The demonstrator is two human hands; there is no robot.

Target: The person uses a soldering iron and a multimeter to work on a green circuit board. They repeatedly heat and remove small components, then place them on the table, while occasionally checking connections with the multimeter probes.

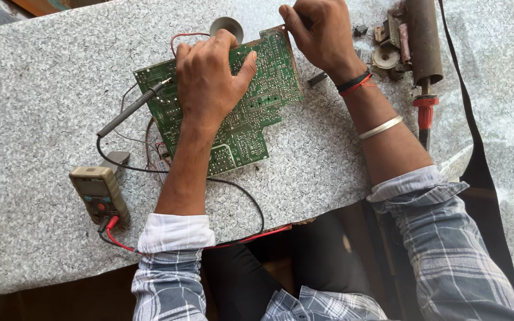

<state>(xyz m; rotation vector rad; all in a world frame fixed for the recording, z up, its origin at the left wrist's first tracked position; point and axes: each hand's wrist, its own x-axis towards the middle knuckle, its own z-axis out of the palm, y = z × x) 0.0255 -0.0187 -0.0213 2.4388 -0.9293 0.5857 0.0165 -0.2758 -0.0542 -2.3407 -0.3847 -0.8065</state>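
Green circuit board [233,113] lies solder side up on the speckled grey table [43,77], near its far edge; left hand [209,80] pressed flat on the board's middle, fingers spread over the far edge, thumb splayed to the right, pinning the board and gripping nothing between the fingertips.

Right hand [322,35] at the board's far right corner, fingers curled tight and pressed together around something thin and dark (most likely the second test probe, though the fist hides nearly all of it, so I cannot tell for sure); thread bands and a metal bangle on that wrist.

Black probe [132,108] lies loose, its tip resting on the board's left corner, touched by neither hand; its lead runs back to the yellow-brown multimeter [99,193] just beside the left forearm, with a red lead plugged in too.

Judgement: the step in hand looks like steadying the board while working at that right corner, testing or picking at a point there; the next move would call for keeping the left palm's pressure even so the board does not slide, and a fine, steady tip placement among closely packed joints.

Right of the hands: a soldering iron [425,110] with a red collar below a brown cylinder [423,38], plus small loose parts [385,56]; well apart from the board.
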